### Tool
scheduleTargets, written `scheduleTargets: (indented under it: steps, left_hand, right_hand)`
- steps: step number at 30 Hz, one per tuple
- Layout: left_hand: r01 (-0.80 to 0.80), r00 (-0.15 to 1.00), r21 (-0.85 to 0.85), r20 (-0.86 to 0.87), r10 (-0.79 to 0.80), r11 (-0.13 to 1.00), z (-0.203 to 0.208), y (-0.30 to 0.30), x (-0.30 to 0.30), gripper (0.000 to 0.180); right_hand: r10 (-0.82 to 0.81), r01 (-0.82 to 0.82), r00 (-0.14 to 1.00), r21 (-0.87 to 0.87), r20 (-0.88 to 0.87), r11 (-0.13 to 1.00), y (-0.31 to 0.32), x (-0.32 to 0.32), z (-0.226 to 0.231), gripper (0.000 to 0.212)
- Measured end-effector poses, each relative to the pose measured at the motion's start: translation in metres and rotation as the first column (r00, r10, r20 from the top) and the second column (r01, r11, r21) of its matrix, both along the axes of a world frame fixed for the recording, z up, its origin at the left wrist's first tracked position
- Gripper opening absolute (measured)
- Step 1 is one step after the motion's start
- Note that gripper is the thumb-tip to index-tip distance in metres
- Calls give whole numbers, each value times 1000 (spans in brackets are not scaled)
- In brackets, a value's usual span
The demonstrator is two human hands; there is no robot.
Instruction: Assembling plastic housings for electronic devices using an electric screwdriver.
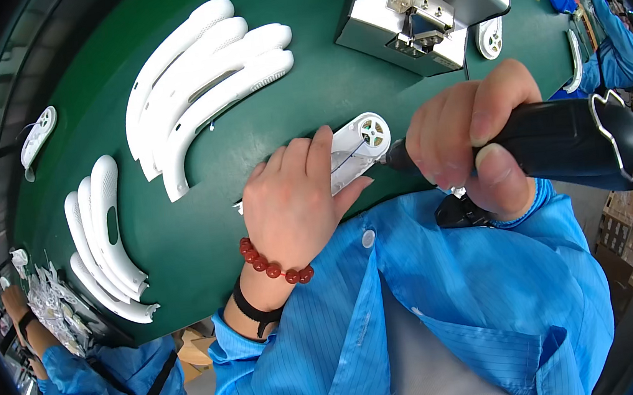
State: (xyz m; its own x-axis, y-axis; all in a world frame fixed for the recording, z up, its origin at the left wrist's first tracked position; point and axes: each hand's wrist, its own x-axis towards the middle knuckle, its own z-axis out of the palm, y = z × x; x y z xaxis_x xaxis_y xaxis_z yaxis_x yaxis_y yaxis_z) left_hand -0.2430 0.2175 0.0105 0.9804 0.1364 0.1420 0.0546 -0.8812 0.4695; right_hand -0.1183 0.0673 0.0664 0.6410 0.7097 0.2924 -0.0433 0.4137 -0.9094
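A white plastic part (358,151) with a round grille lies at the near edge of the green table (306,98), pinned flat under the left hand (294,200), fingers together on top of it. The right hand (472,135) is clamped around a black driver (565,144), its tip at the part's end. Curved white shells (204,78) lie stacked beyond, more (101,235) to the left. A grey fixture (420,9) stands behind.
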Motion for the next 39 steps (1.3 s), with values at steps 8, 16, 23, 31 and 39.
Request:
scheduleTargets:
  steps: [8, 16, 23, 31, 39]
  left_hand:
    - [-4, 1000, 20, -11, 5, 1000, 0, -2, -2, 61]
    - [-11, 999, 14, -36, 12, 1000, 2, -3, 0, 58]
    - [17, 999, 36, -43, -16, 999, 4, -2, 1, 56]
    - [-32, 999, 13, -23, 32, 999, 2, -4, 2, 61]
    - [3, 1000, 47, -9, -2, 999, 1, 0, 1, 59]
  right_hand:
    - [-5, 5, 1000, 15, -24, 1000, -2, -2, -13, 26]
    - [-26, 25, 1000, 18, 17, 1000, -1, -5, -20, 25]
    - [28, -31, 972, 9, 235, 999, -6, -4, -32, 24]
    - [-66, 33, 982, 184, 176, 982, -8, 30, 8, 19]
    - [-256, 199, 931, 225, 259, 954, 9, 88, 15, 8]
